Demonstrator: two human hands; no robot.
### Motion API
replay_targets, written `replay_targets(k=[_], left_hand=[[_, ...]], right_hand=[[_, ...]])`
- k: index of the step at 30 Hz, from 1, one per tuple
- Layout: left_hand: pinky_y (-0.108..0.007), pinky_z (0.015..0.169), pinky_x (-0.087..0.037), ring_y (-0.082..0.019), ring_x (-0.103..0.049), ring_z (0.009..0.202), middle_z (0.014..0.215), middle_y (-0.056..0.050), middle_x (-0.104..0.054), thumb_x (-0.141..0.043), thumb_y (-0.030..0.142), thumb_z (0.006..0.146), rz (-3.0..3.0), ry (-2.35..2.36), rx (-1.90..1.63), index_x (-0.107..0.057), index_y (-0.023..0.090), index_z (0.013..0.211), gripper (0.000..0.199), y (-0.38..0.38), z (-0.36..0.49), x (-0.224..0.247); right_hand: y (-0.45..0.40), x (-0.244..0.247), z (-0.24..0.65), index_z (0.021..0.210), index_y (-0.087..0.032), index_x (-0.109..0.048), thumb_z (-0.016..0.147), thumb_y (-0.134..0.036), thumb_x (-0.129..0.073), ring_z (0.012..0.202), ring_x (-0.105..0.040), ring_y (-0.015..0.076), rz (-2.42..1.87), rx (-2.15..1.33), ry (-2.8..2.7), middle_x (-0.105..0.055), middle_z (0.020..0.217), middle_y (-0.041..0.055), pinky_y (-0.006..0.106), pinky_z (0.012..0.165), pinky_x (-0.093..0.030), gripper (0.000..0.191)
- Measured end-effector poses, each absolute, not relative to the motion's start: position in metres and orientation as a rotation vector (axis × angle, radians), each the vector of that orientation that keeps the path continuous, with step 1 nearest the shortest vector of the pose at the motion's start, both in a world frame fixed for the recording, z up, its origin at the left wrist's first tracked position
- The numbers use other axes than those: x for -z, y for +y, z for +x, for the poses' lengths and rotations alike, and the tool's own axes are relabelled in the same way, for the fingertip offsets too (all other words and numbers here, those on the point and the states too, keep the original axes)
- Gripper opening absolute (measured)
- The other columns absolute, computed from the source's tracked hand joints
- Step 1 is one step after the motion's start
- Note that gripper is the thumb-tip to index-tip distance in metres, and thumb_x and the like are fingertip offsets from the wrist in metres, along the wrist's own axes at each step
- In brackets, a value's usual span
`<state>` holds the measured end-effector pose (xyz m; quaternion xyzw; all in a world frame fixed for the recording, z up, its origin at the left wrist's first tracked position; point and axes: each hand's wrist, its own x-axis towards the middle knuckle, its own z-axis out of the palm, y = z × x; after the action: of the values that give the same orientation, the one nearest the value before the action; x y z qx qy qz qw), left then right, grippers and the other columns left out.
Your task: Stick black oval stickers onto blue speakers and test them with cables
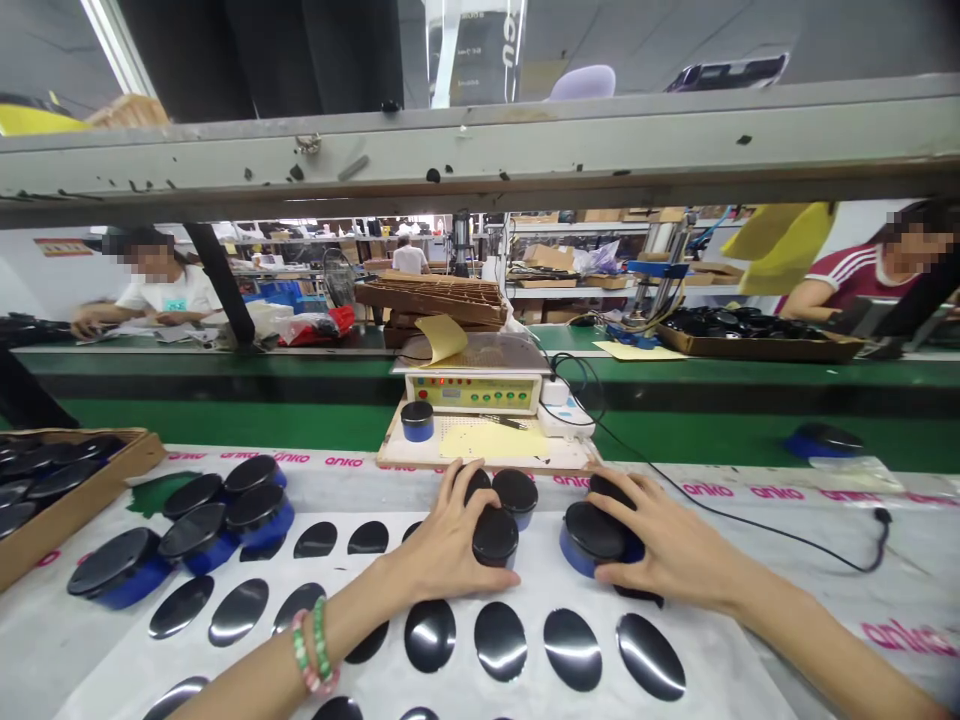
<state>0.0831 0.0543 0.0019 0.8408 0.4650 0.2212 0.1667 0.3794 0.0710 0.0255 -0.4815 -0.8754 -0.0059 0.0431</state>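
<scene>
My left hand (454, 535) curls around a round black-topped tub (495, 538). Partly behind its fingers sits another dark top, and a further black-topped tub (515, 494) stands just beyond. To the right, my right hand (649, 530) has its fingers and thumb around a round blue tub with a glossy black top (589, 533). A second dark top (609, 489) shows partly under those fingers. Below both hands lies a white sheet (720, 660) carrying rows of glossy black discs (501, 641).
Several blue tubs with black tops (199, 535) cluster at the left beside a cardboard box (142, 455) of dark round pieces. A control box (472, 392) stands ahead, its black cable (720, 515) crossing the right side. Overhead runs a shelf beam (525, 150). Co-workers sit beyond the green bench.
</scene>
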Motion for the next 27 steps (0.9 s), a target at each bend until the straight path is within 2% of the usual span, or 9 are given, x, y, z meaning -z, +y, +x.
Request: replay_targets(k=[4,7,11,13,15,18,22,24,27], left_hand=[[-0.061,0.112,-0.023,-0.044,-0.004,0.141,0.144,-0.019,-0.029,-0.08,0.053,0.056,2.411,1.352,-0.664,-0.048,0.016,0.106,0.07,0.055,0.087,0.002],[-0.06,0.113,-0.022,-0.043,-0.003,0.142,0.142,-0.019,-0.03,-0.078,0.059,0.056,2.417,1.389,-0.671,-0.049,0.015,0.103,0.071,0.058,0.089,0.006],[-0.064,0.11,-0.022,-0.045,-0.005,0.141,0.146,-0.02,-0.03,-0.073,0.072,0.051,2.45,1.383,-0.603,-0.051,0.014,0.113,0.087,0.059,0.087,-0.002],[-0.069,0.108,-0.021,-0.045,-0.007,0.142,0.15,-0.019,-0.027,-0.063,0.078,0.058,2.477,1.365,-0.551,-0.046,0.017,0.129,0.095,0.058,0.086,-0.014],[-0.069,0.109,-0.014,-0.042,-0.004,0.143,0.156,-0.015,-0.018,-0.05,0.078,0.071,2.514,1.357,-0.519,-0.034,0.024,0.142,0.092,0.06,0.09,-0.026],[-0.064,0.112,-0.002,-0.035,0.001,0.145,0.159,-0.008,-0.01,-0.037,0.073,0.082,2.577,1.354,-0.481,-0.022,0.026,0.149,0.083,0.066,0.105,-0.036],[-0.064,0.112,-0.003,-0.034,-0.016,0.143,0.155,-0.006,-0.024,-0.031,0.07,0.087,2.62,1.328,-0.348,-0.027,0.024,0.147,0.076,0.071,0.125,-0.028],[-0.066,0.111,-0.003,-0.035,-0.018,0.143,0.154,-0.007,-0.025,-0.03,0.07,0.087,2.633,1.332,-0.312,-0.028,0.022,0.147,0.076,0.071,0.127,-0.023],[-0.069,0.109,-0.005,-0.039,-0.02,0.142,0.153,-0.01,-0.026,-0.031,0.069,0.087,2.652,1.323,-0.286,-0.028,0.021,0.146,0.076,0.072,0.124,-0.02]], right_hand=[[0.081,-0.027,0.362,0.128,-0.02,-0.058,0.07,-0.06,-0.067,0.125,-0.04,0.042,-1.335,0.006,-2.732,-0.037,0.146,0.0162,0.055,0.097,-0.04,0.07],[0.086,-0.025,0.346,0.128,-0.024,-0.058,0.068,-0.061,-0.069,0.125,-0.039,0.0407,-1.243,-0.024,-2.766,-0.037,0.146,0.0132,0.055,0.102,-0.036,0.071],[0.083,-0.023,0.339,0.132,-0.028,-0.054,0.067,-0.065,-0.068,0.128,-0.036,0.0415,-1.234,-0.077,-2.768,-0.033,0.149,0.0126,0.058,0.102,-0.034,0.076],[0.08,-0.025,0.342,0.136,-0.028,-0.05,0.067,-0.071,-0.065,0.133,-0.03,0.0438,-1.27,-0.114,-2.751,-0.028,0.152,0.0128,0.06,0.101,-0.035,0.082],[0.077,-0.026,0.345,0.144,-0.029,-0.039,0.075,-0.074,-0.052,0.137,-0.025,0.0418,-1.324,-0.139,-2.703,-0.023,0.155,0.0121,0.059,0.102,-0.035,0.083],[0.078,-0.021,0.343,0.151,-0.023,-0.022,0.091,-0.065,-0.031,0.14,-0.022,0.0363,-1.435,-0.126,-2.582,-0.019,0.156,0.0126,0.058,0.106,-0.029,0.073],[0.075,-0.008,0.331,0.148,-0.016,-0.03,0.093,-0.059,-0.033,0.135,-0.033,0.0358,-1.489,-0.128,-2.52,-0.028,0.152,0.0158,0.055,0.105,-0.034,0.07],[0.07,-0.006,0.327,0.147,-0.013,-0.032,0.093,-0.056,-0.037,0.135,-0.035,0.0353,-1.467,-0.126,-2.514,-0.031,0.151,0.0174,0.054,0.105,-0.034,0.069],[0.071,-0.016,0.333,0.143,-0.018,-0.038,0.092,-0.053,-0.048,0.132,-0.039,0.0315,-1.416,-0.093,-2.493,-0.037,0.148,0.0142,0.054,0.105,-0.034,0.062]])
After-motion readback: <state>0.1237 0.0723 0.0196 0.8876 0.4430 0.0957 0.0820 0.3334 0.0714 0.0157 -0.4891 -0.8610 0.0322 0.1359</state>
